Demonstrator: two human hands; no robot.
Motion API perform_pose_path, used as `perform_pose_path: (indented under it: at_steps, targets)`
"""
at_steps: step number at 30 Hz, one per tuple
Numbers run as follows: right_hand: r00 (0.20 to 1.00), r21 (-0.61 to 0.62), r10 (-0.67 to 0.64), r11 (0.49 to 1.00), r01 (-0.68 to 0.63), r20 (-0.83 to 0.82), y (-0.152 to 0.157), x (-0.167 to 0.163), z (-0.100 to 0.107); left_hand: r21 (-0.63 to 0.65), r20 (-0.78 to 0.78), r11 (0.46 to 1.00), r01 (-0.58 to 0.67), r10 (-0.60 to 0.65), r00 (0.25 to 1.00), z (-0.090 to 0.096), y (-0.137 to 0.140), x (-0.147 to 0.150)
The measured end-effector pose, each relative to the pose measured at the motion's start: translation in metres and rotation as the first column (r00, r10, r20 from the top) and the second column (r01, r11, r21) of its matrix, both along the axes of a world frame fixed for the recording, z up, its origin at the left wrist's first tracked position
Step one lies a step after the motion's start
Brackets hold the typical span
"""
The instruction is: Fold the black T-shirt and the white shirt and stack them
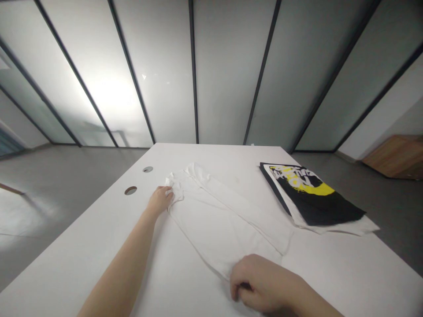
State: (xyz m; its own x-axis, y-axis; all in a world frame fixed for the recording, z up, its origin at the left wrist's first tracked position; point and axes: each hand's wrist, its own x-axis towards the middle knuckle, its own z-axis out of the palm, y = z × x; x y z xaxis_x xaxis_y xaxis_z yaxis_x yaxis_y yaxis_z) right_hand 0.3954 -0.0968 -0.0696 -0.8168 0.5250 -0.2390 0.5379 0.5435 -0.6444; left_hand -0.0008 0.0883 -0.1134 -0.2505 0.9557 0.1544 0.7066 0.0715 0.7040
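A white shirt (214,224) lies stretched diagonally across the white table, one long edge folded over along its right side. At its far left, my left hand (161,199) is closed on bunched cloth that looks like a sleeve. My right hand (261,281) is at the shirt's near end, fingers curled down in a pinch at the lower corner. The cloth between those fingers is mostly hidden by the hand. The shirt's collar area (194,169) is rumpled at the far end.
To the right lies a stack of flat folded garments; its top one is a black shirt (333,209) with a yellow and white print. Two round holes (131,190) pierce the left side of the white table (82,259). Behind stands a frosted glass partition (221,79) with dark frames.
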Motion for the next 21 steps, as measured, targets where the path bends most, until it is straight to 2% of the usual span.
perform_pose_path:
  at_steps: [4, 7, 12, 16, 18, 21]
  targets:
    - [1.000, -0.007, 0.004, 1.000, -0.004, -0.005, 0.001, 0.000, -0.002, -0.047, 0.133, 0.994, -0.099, 0.105, 0.986, 0.003, 0.004, -0.012]
    - [1.000, -0.021, 0.019, 1.000, -0.019, -0.012, 0.001, 0.000, -0.002, -0.102, 0.265, 0.983, -0.155, 0.177, 0.948, 0.004, 0.004, -0.024]
    - [1.000, -0.020, 0.012, 1.000, -0.012, -0.018, 0.000, 0.002, -0.007, -0.124, 0.438, 0.986, -0.113, 0.157, 0.885, 0.006, -0.002, -0.028]
    - [1.000, -0.049, -0.007, 0.999, 0.006, -0.011, -0.003, 0.004, -0.010, -0.169, 0.610, 0.983, -0.065, 0.156, 0.777, 0.006, -0.001, -0.025]
    - [1.000, -0.072, -0.011, 0.997, 0.010, -0.013, -0.003, 0.006, -0.008, -0.166, 0.675, 0.982, -0.095, 0.183, 0.715, 0.004, 0.002, -0.025]
    - [0.999, -0.090, -0.019, 0.996, 0.016, -0.031, 0.000, 0.011, -0.003, -0.115, 0.715, 0.982, -0.150, 0.187, 0.673, 0.004, 0.006, -0.028]
